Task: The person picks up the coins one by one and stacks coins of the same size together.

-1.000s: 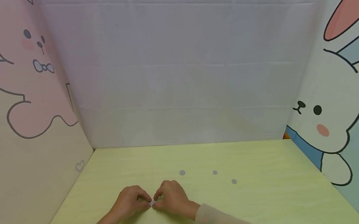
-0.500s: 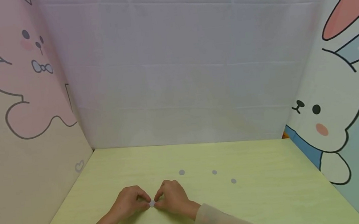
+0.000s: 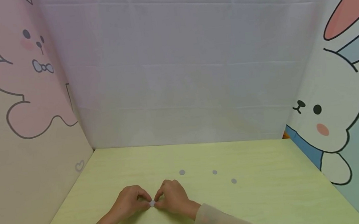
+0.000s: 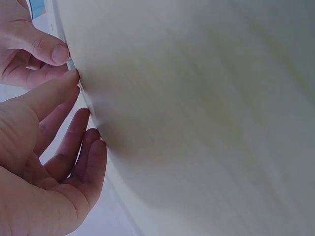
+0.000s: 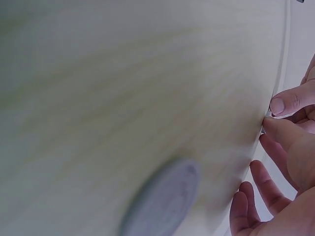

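Between both hands, a small silver-grey coin (image 3: 152, 204) rests at the front left of the pale yellow table. My left hand (image 3: 131, 201) pinches its left edge with thumb and fingertips. On the opposite edge, the fingertips and thumb of my right hand (image 3: 172, 197) do the same. In the wrist views only a thin sliver of this coin shows, and the left hand's other fingers (image 4: 93, 162) touch the tabletop. Close up in the right wrist view lies another coin (image 5: 167, 201) with a faint raised pattern.
Three more grey coins lie apart beyond the right hand: a left one (image 3: 182, 172), a middle one (image 3: 214, 172) and a right one (image 3: 234, 181). A pale back wall (image 3: 182, 71) and cartoon-printed side walls border the yellow table (image 3: 267, 197).
The coin between the fingers looked partly covered and angled a second ago; now its face shows rounder and flatter. Both hands have barely moved. The other coins stay put.
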Motion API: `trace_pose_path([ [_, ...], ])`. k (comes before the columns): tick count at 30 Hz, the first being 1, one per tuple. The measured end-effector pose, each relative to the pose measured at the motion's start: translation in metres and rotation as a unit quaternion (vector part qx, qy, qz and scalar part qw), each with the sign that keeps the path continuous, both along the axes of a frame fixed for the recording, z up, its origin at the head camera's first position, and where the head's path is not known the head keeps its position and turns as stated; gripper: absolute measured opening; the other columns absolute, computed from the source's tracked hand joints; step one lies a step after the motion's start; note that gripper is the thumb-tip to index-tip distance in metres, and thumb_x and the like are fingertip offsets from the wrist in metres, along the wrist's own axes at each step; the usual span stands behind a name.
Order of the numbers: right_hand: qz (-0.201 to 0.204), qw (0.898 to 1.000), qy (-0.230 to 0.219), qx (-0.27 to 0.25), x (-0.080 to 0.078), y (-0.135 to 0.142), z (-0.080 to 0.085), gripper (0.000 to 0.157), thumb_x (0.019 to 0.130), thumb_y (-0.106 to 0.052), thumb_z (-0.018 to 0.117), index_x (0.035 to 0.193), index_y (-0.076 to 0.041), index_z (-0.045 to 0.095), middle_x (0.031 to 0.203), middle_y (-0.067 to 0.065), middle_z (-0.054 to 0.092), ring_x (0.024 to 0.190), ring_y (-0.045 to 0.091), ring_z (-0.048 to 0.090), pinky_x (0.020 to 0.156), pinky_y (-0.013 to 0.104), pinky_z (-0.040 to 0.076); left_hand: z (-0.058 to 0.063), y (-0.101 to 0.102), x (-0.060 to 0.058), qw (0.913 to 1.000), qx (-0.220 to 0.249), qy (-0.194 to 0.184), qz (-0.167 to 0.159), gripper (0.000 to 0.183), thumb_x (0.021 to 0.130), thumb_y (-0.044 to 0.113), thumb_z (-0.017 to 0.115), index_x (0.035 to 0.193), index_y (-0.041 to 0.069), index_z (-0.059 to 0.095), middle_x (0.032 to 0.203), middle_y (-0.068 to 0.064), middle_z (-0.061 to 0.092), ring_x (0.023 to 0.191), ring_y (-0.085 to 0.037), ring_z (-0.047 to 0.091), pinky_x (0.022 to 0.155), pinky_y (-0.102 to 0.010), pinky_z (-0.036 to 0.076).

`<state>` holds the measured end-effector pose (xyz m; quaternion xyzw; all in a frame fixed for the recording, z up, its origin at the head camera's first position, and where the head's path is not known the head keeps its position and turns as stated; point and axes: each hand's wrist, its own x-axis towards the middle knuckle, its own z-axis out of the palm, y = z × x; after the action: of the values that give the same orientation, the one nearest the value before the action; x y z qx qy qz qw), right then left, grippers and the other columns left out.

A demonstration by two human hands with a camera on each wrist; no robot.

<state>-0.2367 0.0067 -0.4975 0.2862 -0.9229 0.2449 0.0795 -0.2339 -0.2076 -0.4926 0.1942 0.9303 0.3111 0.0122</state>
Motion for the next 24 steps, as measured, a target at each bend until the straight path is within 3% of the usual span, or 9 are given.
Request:
trace_pose_path([
  [18,0.002,1.000,-0.015,-0.001,-0.001,0.001,0.001,0.008,0.081,-0.029,0.094,0.083,-0.025,0.087,0.085,-0.014,0.072,0.082,-0.001,0.056,0.078,0.019,0.045,-0.001,0.001,-0.001,0.9999,-0.011,0.000,0.009,0.016,0.079,0.017,0.094,0.083,0.026,0.082,0.087,0.017,0.073,0.085,-0.012,0.063,0.073,-0.028,0.048],
  [24,0.039,0.996,-0.080,-0.019,-0.009,0.014,0.004,0.011,0.086,-0.025,0.090,0.095,-0.019,0.087,0.092,-0.013,0.076,0.088,0.003,0.062,0.082,0.020,0.047,0.001,0.002,0.001,0.9999,-0.009,-0.002,0.011,0.014,0.080,0.020,0.095,0.082,0.026,0.082,0.088,0.016,0.072,0.084,-0.013,0.061,0.072,-0.028,0.046],
])
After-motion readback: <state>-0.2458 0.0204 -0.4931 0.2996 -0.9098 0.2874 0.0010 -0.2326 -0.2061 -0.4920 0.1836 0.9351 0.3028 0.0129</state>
